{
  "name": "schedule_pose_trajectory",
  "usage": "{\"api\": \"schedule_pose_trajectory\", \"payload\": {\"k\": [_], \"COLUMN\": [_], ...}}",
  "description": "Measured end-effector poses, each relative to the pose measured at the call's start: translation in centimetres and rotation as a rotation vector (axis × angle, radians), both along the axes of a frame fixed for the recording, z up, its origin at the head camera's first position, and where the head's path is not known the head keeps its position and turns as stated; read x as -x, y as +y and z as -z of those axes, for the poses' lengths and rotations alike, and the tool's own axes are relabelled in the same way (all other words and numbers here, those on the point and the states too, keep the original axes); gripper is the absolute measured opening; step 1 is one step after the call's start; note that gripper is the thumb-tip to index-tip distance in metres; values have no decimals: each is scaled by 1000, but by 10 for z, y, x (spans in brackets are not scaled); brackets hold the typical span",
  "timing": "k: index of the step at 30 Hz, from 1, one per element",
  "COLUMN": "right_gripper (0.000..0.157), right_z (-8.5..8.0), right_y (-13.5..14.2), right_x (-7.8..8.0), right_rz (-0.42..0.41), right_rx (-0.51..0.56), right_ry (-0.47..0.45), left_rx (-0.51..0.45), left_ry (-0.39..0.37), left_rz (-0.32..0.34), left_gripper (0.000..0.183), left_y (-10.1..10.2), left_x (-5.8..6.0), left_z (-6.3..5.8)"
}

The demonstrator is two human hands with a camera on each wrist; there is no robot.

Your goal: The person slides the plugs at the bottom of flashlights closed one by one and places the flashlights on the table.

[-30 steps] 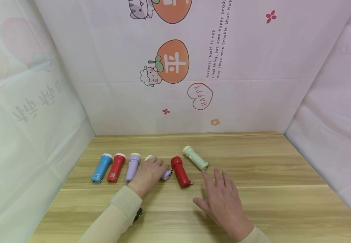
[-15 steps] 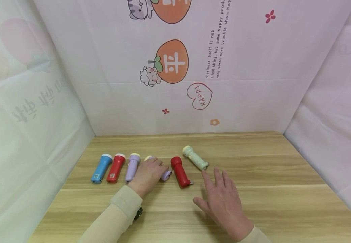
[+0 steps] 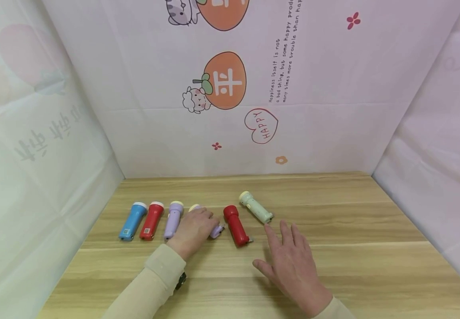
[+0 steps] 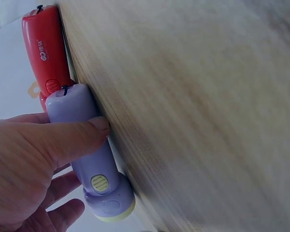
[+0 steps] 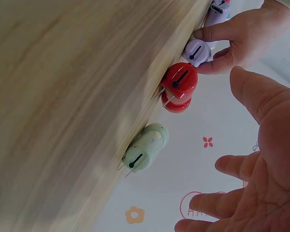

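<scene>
My left hand [image 3: 194, 230] grips a light purple flashlight [image 3: 216, 231] lying on the table, its middle hidden under the fingers. In the left wrist view the thumb lies across the body of this purple flashlight [image 4: 99, 162], and fingertips show on its other side. Just right of it lies a red flashlight [image 3: 236, 226] with metal plug prongs out at its tail. Behind that, a pale green flashlight [image 3: 257, 208] lies slanted, prongs also out. My right hand [image 3: 293, 268] holds nothing, its fingers spread, near the tail of the green flashlight.
Left of my left hand, a blue flashlight [image 3: 133, 221], another red flashlight [image 3: 152, 220] and a second purple flashlight [image 3: 174, 220] lie in a row. White printed cloth [image 3: 166, 141] walls the wooden table [image 3: 353, 221] at the back and both sides.
</scene>
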State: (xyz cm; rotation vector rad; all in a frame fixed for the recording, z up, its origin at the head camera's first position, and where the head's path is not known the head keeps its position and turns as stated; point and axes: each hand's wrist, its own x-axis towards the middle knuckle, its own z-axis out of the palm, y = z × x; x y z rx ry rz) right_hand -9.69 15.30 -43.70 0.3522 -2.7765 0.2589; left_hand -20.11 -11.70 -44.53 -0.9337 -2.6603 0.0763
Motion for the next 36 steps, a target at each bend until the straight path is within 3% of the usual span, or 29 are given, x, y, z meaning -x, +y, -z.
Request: {"api": "schedule_pose_trajectory", "payload": {"k": [19,36], "right_gripper": [89,89], "right_z": [1,1], "right_y": [0,0], "right_x": [-1,-1], "right_rz": [-6,-8], "right_rx": [12,7], "right_ry": [-3,6], "left_rx": [10,42], "left_ry": [-7,-85], "left_rz": [64,2], "left_gripper": [23,22], "left_y": [-7,-6], "left_x": [0,-3], "left_z": [1,0]}}
